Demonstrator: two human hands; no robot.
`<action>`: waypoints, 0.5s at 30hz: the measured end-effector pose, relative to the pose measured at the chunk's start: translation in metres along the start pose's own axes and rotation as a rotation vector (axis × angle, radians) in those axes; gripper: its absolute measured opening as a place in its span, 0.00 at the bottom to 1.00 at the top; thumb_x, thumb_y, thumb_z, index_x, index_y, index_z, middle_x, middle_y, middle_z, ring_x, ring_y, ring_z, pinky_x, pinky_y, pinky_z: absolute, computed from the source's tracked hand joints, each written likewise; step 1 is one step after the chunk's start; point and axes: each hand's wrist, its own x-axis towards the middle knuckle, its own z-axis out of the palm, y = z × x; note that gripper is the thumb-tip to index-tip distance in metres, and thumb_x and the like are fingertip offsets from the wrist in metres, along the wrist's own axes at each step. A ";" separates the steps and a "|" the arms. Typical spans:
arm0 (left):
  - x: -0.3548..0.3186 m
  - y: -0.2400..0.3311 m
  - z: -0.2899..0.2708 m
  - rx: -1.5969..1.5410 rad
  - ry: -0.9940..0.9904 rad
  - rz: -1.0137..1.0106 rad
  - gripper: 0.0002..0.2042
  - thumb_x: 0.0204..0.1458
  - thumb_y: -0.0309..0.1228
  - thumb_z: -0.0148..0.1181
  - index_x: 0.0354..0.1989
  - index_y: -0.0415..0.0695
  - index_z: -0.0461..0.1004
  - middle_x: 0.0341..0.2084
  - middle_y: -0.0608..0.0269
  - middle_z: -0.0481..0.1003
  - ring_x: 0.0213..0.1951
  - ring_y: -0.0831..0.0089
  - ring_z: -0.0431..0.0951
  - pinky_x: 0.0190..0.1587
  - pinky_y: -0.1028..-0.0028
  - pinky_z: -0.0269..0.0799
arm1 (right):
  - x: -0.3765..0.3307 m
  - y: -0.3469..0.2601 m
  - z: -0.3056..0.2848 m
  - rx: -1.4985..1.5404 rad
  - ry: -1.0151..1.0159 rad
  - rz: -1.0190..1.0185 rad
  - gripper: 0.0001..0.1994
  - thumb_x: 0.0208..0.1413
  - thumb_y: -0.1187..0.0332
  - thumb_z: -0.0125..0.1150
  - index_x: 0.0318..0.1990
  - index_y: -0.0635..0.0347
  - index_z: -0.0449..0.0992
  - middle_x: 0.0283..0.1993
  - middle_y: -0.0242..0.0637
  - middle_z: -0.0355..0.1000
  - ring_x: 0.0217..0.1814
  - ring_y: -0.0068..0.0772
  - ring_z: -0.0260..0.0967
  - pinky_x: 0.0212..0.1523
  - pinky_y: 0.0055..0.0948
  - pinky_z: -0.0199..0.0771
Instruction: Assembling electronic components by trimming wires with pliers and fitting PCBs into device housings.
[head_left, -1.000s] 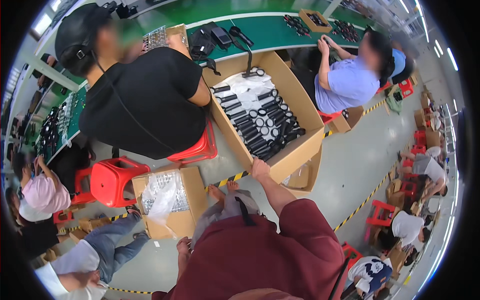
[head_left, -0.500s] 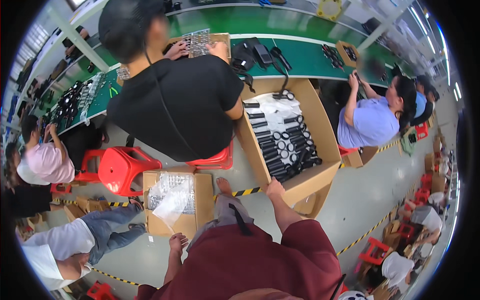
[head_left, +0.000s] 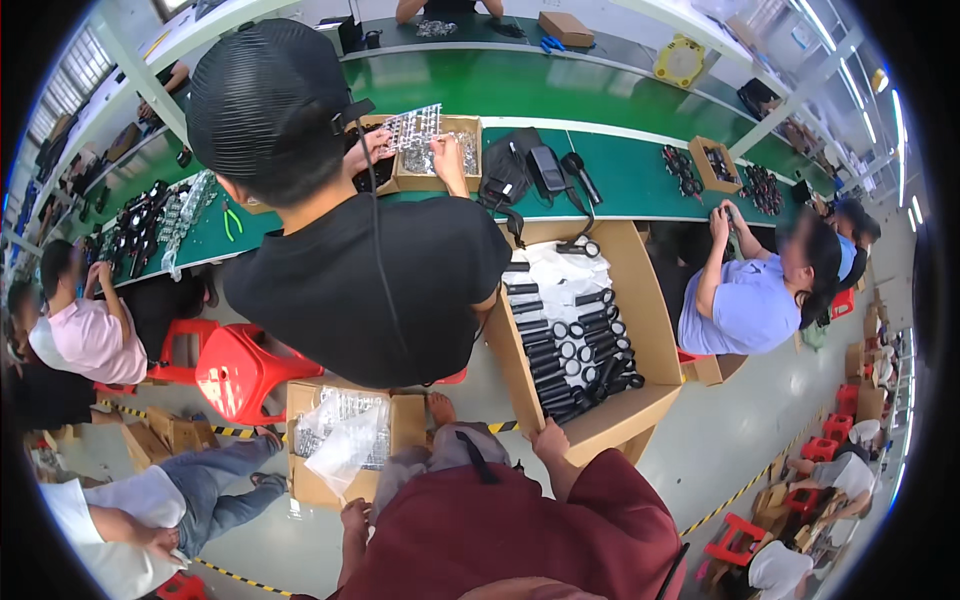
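Observation:
My right hand (head_left: pixel 549 440) grips the near-left corner of a large open cardboard box (head_left: pixel 628 430). Inside lie rows of black handheld things with round, ring-like heads (head_left: pixel 585 355), over white sheeting; their exact kind is unclear. My left hand (head_left: pixel 355 515) hangs low with its fingers curled, close to the lower tip of a translucent plastic sheet (head_left: pixel 345 455). Whether the fingers pinch that tip is too small to tell. The sheet drapes over a smaller open cardboard box (head_left: pixel 407 408) holding clear or silvery parts.
A co-worker in black (head_left: pixel 370 280) sits ahead, handling a grid-like sheet (head_left: pixel 412 128) at the green workbench (head_left: pixel 630 190). A red stool (head_left: pixel 245 370) stands left of the smaller box. Another person's legs (head_left: pixel 215 475) reach in from the left; a person in lavender (head_left: pixel 740 305) sits right.
The view has tilted up, so the bench and boxes sit lower in the picture. The seated co-worker has lifted the grid-like sheet's right end. My right hand keeps hold of the box.

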 end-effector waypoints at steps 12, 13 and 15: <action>-0.023 0.091 -0.001 -0.565 0.468 -0.183 0.14 0.60 0.41 0.53 0.27 0.46 0.73 0.22 0.67 0.72 0.24 0.76 0.71 0.25 0.72 0.68 | 0.045 0.035 0.022 0.003 0.002 -0.150 0.21 0.51 0.53 0.61 0.41 0.66 0.78 0.38 0.62 0.77 0.44 0.64 0.76 0.45 0.52 0.76; -0.021 0.082 -0.012 -0.480 0.336 -0.190 0.14 0.60 0.41 0.52 0.27 0.46 0.73 0.22 0.67 0.72 0.24 0.76 0.71 0.25 0.71 0.68 | 0.043 0.038 0.012 0.047 -0.028 -0.211 0.21 0.52 0.52 0.62 0.35 0.65 0.79 0.35 0.58 0.78 0.43 0.61 0.77 0.42 0.51 0.77; -0.033 0.104 -0.006 -0.571 0.488 -0.279 0.10 0.56 0.36 0.53 0.29 0.45 0.77 0.23 0.66 0.73 0.22 0.75 0.72 0.23 0.72 0.69 | 0.069 0.054 0.023 -0.077 -0.134 -0.312 0.21 0.51 0.51 0.63 0.33 0.65 0.79 0.35 0.56 0.78 0.43 0.59 0.78 0.42 0.51 0.77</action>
